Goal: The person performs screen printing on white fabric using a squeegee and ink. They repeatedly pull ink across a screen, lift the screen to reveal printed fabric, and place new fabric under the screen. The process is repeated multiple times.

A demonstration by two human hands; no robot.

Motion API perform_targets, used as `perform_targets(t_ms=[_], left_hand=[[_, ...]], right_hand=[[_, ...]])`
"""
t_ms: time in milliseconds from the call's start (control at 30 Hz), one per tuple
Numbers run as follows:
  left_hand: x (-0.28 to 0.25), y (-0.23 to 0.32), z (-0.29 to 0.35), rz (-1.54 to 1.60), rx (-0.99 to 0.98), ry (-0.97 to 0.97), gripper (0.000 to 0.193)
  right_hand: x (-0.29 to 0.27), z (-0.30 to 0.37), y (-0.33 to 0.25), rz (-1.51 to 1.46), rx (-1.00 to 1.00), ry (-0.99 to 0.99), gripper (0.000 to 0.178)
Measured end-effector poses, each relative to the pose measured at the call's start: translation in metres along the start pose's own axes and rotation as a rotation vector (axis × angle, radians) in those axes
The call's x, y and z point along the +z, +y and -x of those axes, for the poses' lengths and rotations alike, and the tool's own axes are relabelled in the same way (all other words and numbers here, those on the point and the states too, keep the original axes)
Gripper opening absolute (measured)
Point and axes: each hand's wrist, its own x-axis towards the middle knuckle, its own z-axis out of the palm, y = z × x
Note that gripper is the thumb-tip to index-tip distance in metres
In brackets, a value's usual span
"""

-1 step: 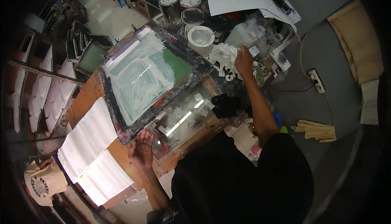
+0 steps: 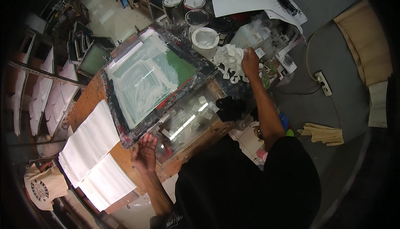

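Observation:
A silk-screen frame (image 2: 114,104) with dark, ink-stained edges is tilted over the workbench. White ink is smeared over most of its mesh (image 2: 146,79), and a green strip shows at the right. My left hand (image 2: 145,153) is open, palm up and fingers spread, at the frame's near corner; whether it touches the frame I cannot tell. At the back right, my right hand (image 2: 251,64) is closed on a crumpled white cloth (image 2: 230,62) with dark stains, beside a white ink tub (image 2: 205,38).
Several ink cans (image 2: 196,17) crowd the back of the bench. White sheets (image 2: 89,145) lie at left, near a rack (image 2: 50,77). Under the screen is a clear glass panel (image 2: 189,122). A black cloth (image 2: 230,108) and a power strip (image 2: 323,83) are to the right.
The white cloth in my right hand has shifted and its folds hang slightly differently. My left hand and the screen frame stay practically where they were.

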Motion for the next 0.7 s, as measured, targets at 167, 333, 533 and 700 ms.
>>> perform_targets(t_ms=[167,333,533,700], left_hand=[[0.004,-0.001,-0.005,-0.011,0.004,0.024,0.041],[0.010,0.002,-0.006,-0.027,-0.013,0.042,0.040],[0.009,0.003,-0.006,-0.010,-0.010,0.005,0.038],[0.004,0.007,-0.006,0.028,0.003,-0.029,0.039]], right_hand=[[0.020,0.005,0.030,-0.055,0.076,-0.036,0.023],[0.046,0.035,0.046,-0.279,-0.019,0.014,0.021],[0.033,0.048,0.048,0.023,-0.225,-0.333,0.028],[-0.002,0.022,-0.010,-0.057,0.037,0.054,0.012]])
